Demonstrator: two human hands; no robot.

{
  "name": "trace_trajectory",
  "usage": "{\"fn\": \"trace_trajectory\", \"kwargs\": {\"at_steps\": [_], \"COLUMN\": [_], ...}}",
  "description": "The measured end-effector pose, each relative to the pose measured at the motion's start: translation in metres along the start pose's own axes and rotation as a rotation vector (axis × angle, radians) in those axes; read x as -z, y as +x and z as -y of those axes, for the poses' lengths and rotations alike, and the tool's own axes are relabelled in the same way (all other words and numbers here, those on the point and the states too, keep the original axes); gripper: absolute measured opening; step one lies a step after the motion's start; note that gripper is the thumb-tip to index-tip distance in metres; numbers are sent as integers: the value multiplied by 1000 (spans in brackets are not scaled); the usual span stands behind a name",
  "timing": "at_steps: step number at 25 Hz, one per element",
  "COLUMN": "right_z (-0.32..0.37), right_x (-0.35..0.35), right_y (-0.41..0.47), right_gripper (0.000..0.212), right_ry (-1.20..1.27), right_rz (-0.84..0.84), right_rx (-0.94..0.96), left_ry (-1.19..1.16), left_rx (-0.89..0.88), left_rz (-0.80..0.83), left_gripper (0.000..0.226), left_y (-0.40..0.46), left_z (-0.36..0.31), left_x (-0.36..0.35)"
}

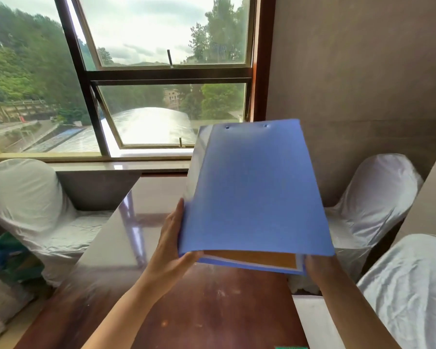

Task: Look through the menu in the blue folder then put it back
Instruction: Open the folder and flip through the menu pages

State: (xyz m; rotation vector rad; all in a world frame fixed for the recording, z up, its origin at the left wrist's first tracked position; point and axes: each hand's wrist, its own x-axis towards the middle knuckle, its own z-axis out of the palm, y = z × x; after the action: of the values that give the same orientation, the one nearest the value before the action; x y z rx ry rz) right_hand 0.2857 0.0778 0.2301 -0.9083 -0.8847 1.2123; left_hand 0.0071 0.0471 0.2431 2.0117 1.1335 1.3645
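Note:
The blue folder point(254, 190) is held up in the air above the table point(207, 311), its front cover facing me and nearly closed. At its lower edge a slim gap shows an orange and white menu page point(257, 259) inside. My left hand point(173, 248) grips the folder's lower left corner, thumb on the bottom edge. My right hand point(320, 269) holds the lower right corner from underneath, its fingers mostly hidden behind the cover.
The glossy reddish-brown table runs toward a large window point(146, 79). Chairs in white covers stand at the left point(28, 205), at the right point(373, 205) and close by at the near right point(413, 285). A wall rises on the right.

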Motion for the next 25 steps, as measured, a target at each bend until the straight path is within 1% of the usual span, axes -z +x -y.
{"fn": "trace_trajectory", "kwargs": {"at_steps": [1, 2, 3, 4, 5, 6, 7, 9, 11, 13, 15, 16, 17, 18, 20, 22, 25], "right_z": [2, 1, 3, 5, 9, 13, 17, 24, 28, 31, 37, 39, 38, 36, 34, 34, 40], "right_x": [-3, -1, -2, 0, -1, 1, 1, -1, 0, 7, 17, 22, 26, 30, 32, 29, 20], "right_y": [0, 3, 4, 6, 6, 9, 11, 17, 21, 20, 13, 10, 7, 6, 4, 3, 0], "right_gripper": [13, 26, 35, 40, 41, 42, 43, 46, 52, 63, 70, 73, 77, 82, 86, 87, 83], "right_ry": [-81, -135, -134, -139, -137, -150, -169, -212, -176, -162, -260, -313, -354, -390, -451, -472, -498], "right_rz": [-28, -34, -43, -72, -104, -137, -157, -153, -87, 97, 336, 421, 451, 421, 320, 279, 224], "right_rx": [59, 92, 102, 114, 137, 167, 195, 231, 213, 161, 82, 57, 46, 52, 127, 199, 237], "left_ry": [-141, -289, -384, -426, -376, -331, -321, -437, -552, -682, -825, -866, -893, -910, -956, -994, -1031], "left_rx": [68, 138, 199, 233, 224, 227, 216, 252, 304, 360, 417, 447, 480, 509, 538, 544, 558], "left_rz": [-29, -80, -147, -214, -254, -274, -267, -235, -213, -226, -257, -271, -277, -273, -239, -194, -175], "left_gripper": [112, 111, 96, 69, 41, 18, 19, 37, 41, 39, 35, 33, 31, 30, 31, 33, 31], "left_y": [3, 6, 10, 13, 15, 16, 16, 12, 8, 3, -2, -5, -7, -10, -13, -16, -18], "left_z": [-5, -7, -8, -9, -8, -10, -9, -5, 0, 8, 16, 19, 23, 25, 31, 34, 36], "left_x": [4, 7, 10, 13, 15, 16, 16, 18, 18, 19, 21, 20, 19, 16, 11, 8, 5]}}
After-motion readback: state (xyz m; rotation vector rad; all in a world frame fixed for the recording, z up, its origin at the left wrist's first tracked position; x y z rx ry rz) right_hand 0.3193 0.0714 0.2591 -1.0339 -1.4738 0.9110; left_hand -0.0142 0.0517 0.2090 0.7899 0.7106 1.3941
